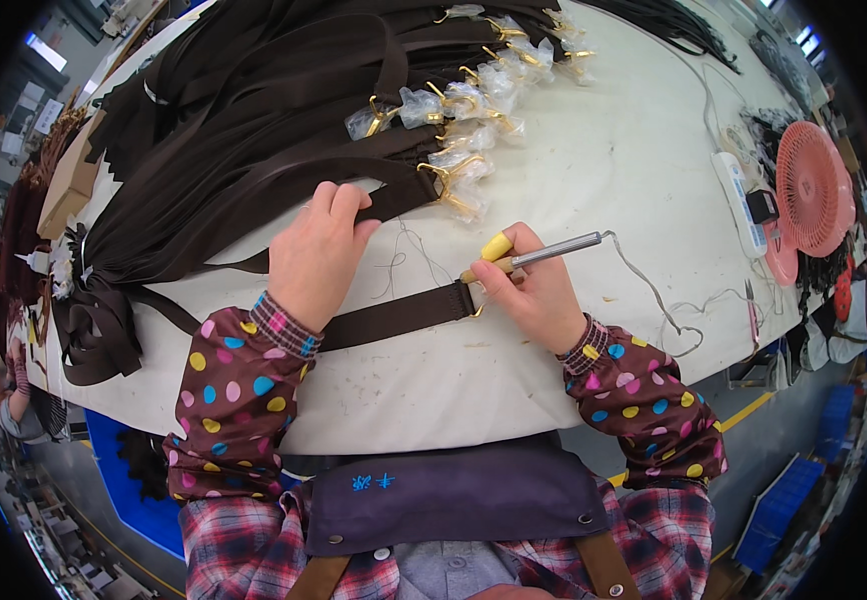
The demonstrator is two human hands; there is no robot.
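Observation:
My right hand (539,300) holds a slim silver pen-shaped tool (566,246) with a thin cord at its back end. Its tip meets the stitched end of a dark brown strap (394,318), beside a gold metal fitting (478,303). A yellow cover (497,247) wraps one of this hand's fingers. My left hand (316,250) has its fingers closed at the edge of another brown strap (401,196), which ends in a gold clasp (444,180) partly wrapped in clear plastic. Loose threads (399,258) lie between the two straps.
A large bundle of brown straps (244,120) with plastic-wrapped gold clasps covers the table's far left. To the right are a white power strip (739,205) and a pink fan (812,190). The tool's cord (654,290) loops across the white tabletop (574,150). Another person (16,390) is at far left.

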